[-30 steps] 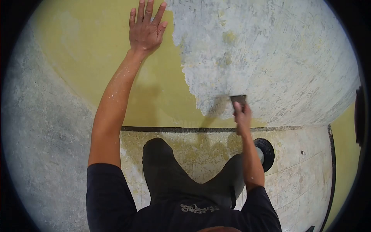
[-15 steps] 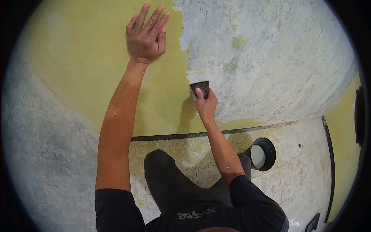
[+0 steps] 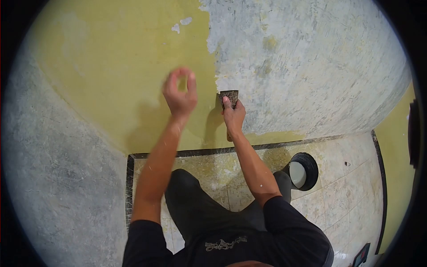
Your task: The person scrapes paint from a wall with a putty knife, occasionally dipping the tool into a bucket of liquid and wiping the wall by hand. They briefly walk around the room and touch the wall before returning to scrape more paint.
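My right hand (image 3: pixel 234 116) grips a scraper (image 3: pixel 231 95), its thumb on the dirty dark blade and a bit of the handle showing below the hand. The blade meets the wall at the ragged border between yellow paint (image 3: pixel 133 58) and the scraped grey-white surface (image 3: pixel 302 66). Blurred by movement, my left hand (image 3: pixel 180 95) is in front of the yellow paint with fingers curved and a gap inside the curl. Nothing shows in it. Small pale bare patches (image 3: pixel 176 28) mark the paint above it.
A black bucket (image 3: pixel 313 171) with whitish liquid stands on the tiled floor (image 3: pixel 338 196) by my right knee. Paint flakes (image 3: pixel 209 167) litter the tiles along the dark skirting (image 3: pixel 195 152). A grey wall (image 3: pixel 66 178) rises at left. A dark object (image 3: pixel 361 256) lies lower right.
My left hand has come off the wall and dropped down and slightly right, its fingers now curled. Pale patches show where it was. My right hand and the scraper have shifted slightly.
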Demonstrator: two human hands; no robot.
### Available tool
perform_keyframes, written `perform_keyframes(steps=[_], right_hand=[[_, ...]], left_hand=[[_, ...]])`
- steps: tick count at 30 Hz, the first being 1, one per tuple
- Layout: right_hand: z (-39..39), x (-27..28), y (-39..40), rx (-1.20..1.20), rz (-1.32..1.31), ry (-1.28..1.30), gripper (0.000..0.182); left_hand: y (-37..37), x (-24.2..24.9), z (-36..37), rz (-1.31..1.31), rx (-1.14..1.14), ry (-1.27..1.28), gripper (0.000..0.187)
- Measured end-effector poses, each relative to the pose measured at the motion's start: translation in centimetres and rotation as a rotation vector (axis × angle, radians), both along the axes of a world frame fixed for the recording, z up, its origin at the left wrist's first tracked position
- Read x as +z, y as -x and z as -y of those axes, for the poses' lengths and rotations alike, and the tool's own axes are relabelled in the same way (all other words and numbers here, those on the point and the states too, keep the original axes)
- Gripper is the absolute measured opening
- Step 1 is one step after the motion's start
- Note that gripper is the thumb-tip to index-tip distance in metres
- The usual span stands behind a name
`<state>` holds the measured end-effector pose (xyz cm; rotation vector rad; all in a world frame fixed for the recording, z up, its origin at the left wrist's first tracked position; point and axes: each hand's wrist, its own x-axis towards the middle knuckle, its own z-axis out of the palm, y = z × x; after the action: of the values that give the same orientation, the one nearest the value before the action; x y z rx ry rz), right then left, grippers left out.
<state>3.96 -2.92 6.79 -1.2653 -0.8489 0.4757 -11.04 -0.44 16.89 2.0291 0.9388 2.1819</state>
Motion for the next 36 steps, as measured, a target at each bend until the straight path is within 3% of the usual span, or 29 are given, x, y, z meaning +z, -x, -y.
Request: perform_keyframes(steps=[3,4,5,7,11,13,17,19,22,26,28,33,36], right_hand=[[-0.5,2.3,0.2,0.026,0.026,0.019,0.029],[-0.7,3.3,0.4,0.060,0.029,-0.005,0.033],[-0.6,3.1,0.3,0.065,0.028,-0.012,0.033],[0.4,1.4,0.1,0.029,0.050,0.062,0.033],[0.7,2.8,0.6,0.054,-0.038,0.108,0.031],[0.8,3.8,0.7,0.063,-0.002,0.005,0.030],[1.7,0.7,-0.5,0.170,-0.081,0.097,0.025],[1.4,0.7,-1.5,0.451,-0.296,0.131,0.020],[2.0,0.1,-2.5,0.631,-0.287,0.067,0.018],[2.9,-2.2,-2.8,0.631,-0.261,0.201,0.024],[3.0,-2.6,-2.2,0.369,0.194,-0.008,0.028],[2.9,-3.1,-2.1,0.376,0.069,0.117,0.028],[3.0,-3.3,-1.1,0.292,0.092,0.089,0.026]], left_hand=[[-2.0,-5.5,2.9,0.214,-0.336,0.623,0.025],[-2.7,-6.1,3.4,0.229,-0.414,0.781,0.033],[-3.4,-6.3,3.7,0.229,-0.409,0.774,0.033],[-4.6,-6.9,4.1,0.274,-0.591,1.131,0.046],[-6.3,-8.2,3.4,0.268,-0.551,1.211,0.056],[-6.7,-7.3,3.2,0.525,-0.681,1.143,0.055],[-7.5,-10.3,2.2,0.412,-0.502,1.149,0.051],[-7.9,-11.0,1.4,0.466,-0.502,1.041,0.049],[-8.5,-8.8,2.6,0.567,-0.459,1.025,0.047],[-9.6,-10.1,3.1,0.509,-0.270,1.026,0.044],[-9.8,-11.9,3.1,0.553,-0.348,1.026,0.042],[-10.1,-13.0,2.5,0.671,-0.637,0.997,0.038],[-9.7,-13.2,3.0,0.719,-0.643,1.024,0.036]])
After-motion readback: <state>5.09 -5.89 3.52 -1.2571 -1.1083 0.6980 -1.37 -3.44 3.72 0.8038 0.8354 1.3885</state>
